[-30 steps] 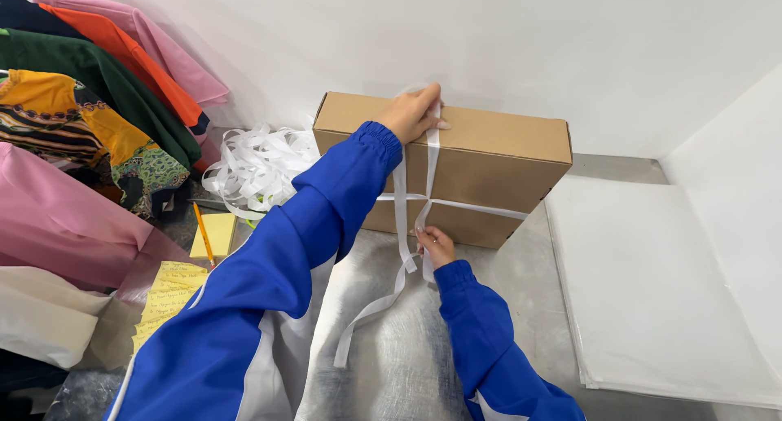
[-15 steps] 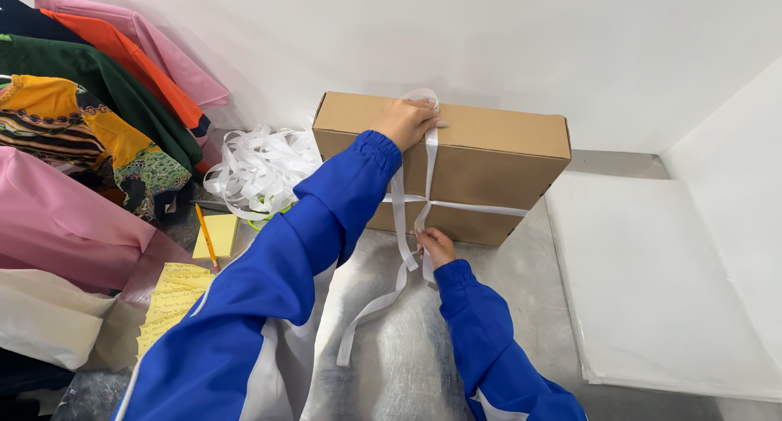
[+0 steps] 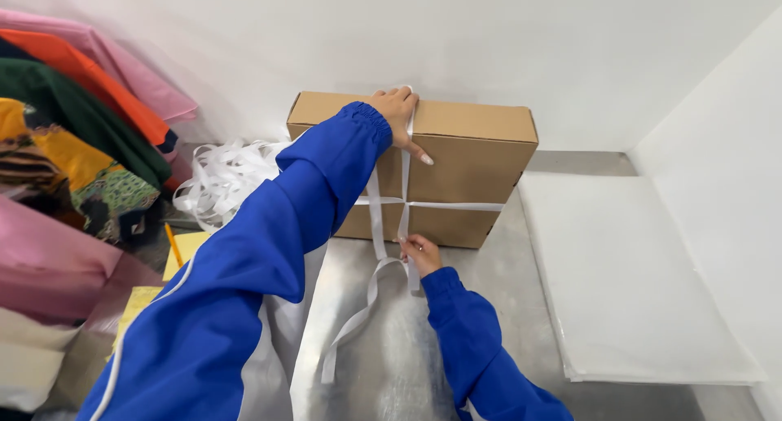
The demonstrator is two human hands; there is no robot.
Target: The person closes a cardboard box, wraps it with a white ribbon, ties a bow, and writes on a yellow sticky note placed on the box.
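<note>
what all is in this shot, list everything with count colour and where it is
cardboard box: one, brown, standing at the back of the table against the wall
ribbon: one, white, crossed around the box, loose ends trailing onto the table
ribbon pile: one heap, white, left of the box
metal table: one, silver, under the box
paper sheets: one flat stack, white, right side of the table
folded cloth: several pieces, pink, orange, green, patterned yellow, stacked at far left
pencil: one, yellow, on yellow paper at left
left hand: one, blue sleeve, pressing the ribbon on the box top
right hand: one, blue sleeve, pinching the ribbon at the box's lower front edge
</note>
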